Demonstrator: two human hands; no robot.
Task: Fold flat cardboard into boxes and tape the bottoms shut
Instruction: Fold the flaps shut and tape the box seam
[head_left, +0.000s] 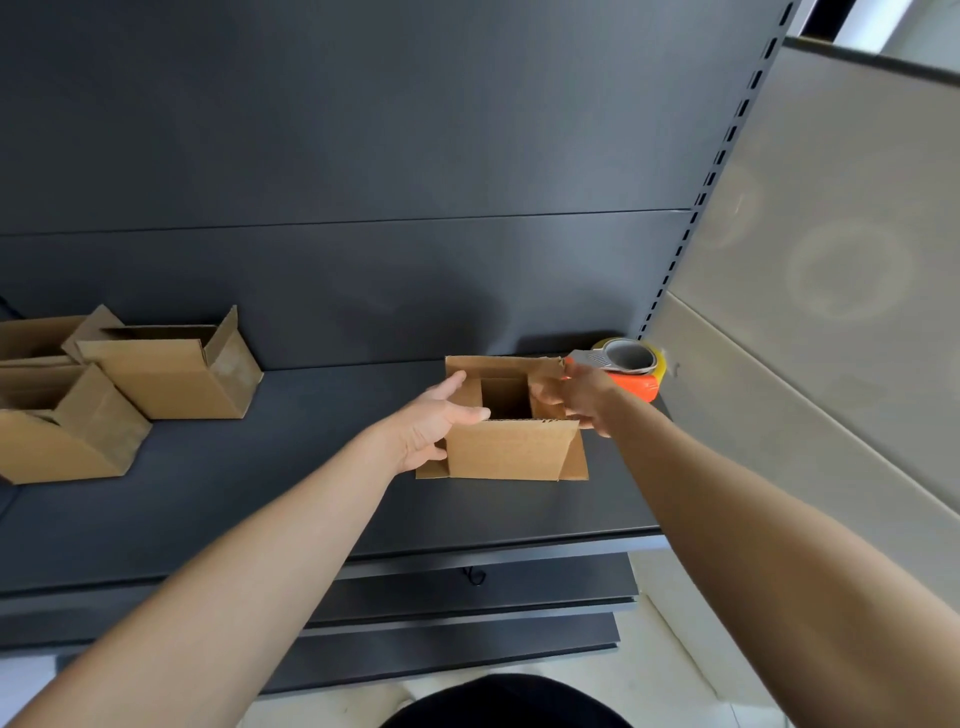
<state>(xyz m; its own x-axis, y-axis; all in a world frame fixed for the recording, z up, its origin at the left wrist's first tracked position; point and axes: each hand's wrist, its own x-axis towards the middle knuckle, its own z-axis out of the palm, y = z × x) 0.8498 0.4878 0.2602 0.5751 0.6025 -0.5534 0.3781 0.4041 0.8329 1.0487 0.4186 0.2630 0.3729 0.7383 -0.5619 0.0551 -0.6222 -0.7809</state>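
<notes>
A small brown cardboard box (511, 447) stands on the dark shelf (291, 478), its upper flaps partly folded and a dark opening showing in the middle. My left hand (439, 423) holds the box's left side, thumb lying over the near flap and fingers along the left flap. My right hand (576, 397) grips the right flap from the right side. Just behind my right hand lies an orange tape dispenser (631, 371) with a yellowish tape roll, touching neither hand.
Three folded cardboard boxes (171, 371) lie on their sides at the shelf's left end. The dark back panel rises behind. A slotted upright (691, 228) and a beige wall (831, 270) close off the right. Lower shelves step out below the front edge.
</notes>
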